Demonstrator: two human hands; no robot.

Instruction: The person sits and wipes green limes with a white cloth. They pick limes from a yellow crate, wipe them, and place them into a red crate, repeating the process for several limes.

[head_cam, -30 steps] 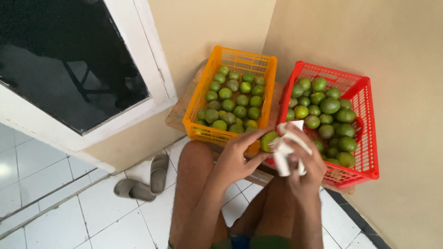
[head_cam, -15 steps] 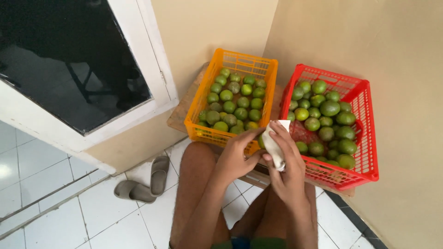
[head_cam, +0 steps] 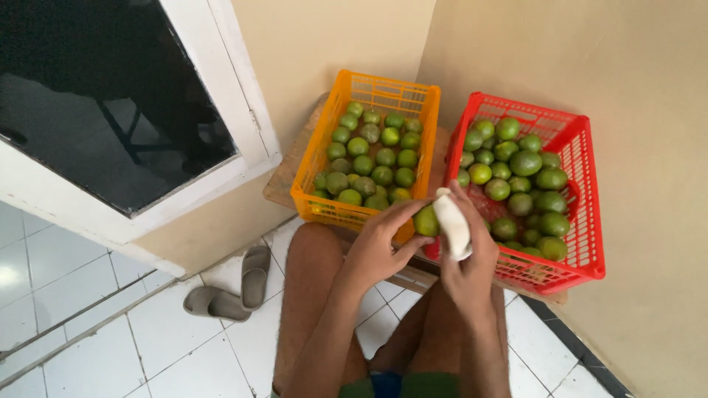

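Left hand (head_cam: 380, 247) grasps a round green lime (head_cam: 425, 220); right hand (head_cam: 466, 254) clenches a white cloth (head_cam: 451, 223) against it, just before the orange plastic crate (head_cam: 330, 205). Red plastic crate (head_cam: 586, 258) beside holds limes, seemingly unwiped.

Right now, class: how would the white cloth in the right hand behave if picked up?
The white cloth is probably floppy: it bends around the green fruit. Likely light, since the right hand holds it loosely. Unlikely to roll.

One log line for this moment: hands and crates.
left hand: holds green lime | right hand: presses white cloth to lime | orange crate, red crate: limes inside
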